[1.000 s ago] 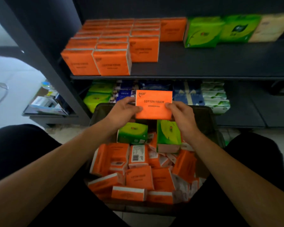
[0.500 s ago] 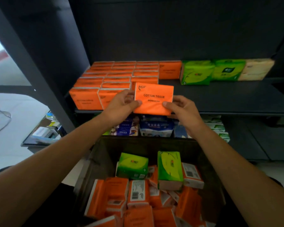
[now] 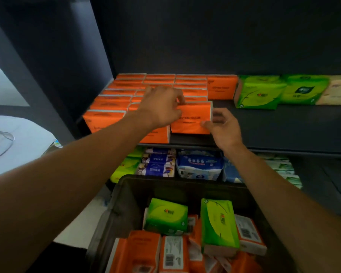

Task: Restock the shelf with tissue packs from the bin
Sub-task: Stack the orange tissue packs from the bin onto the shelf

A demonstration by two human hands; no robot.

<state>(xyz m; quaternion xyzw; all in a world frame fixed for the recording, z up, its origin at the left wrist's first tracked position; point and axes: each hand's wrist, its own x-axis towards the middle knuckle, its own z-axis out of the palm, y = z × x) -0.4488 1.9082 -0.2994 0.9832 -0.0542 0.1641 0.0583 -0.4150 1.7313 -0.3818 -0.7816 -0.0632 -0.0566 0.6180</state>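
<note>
The shelf (image 3: 283,127) is bare rightward and the bin (image 3: 165,180) sits below, so beside the orange rows (image 3: 116,99) the orange pack (image 3: 193,119) could topple if released crooked. It stands there on edge, label outward, long axis left-right; left hand (image 3: 161,107) curls over its top, right hand (image 3: 223,128) pinches its lower right corner

both hands (image 3: 161,107) on orange pack (image 3: 191,118), shelf (image 3: 283,127)
</note>
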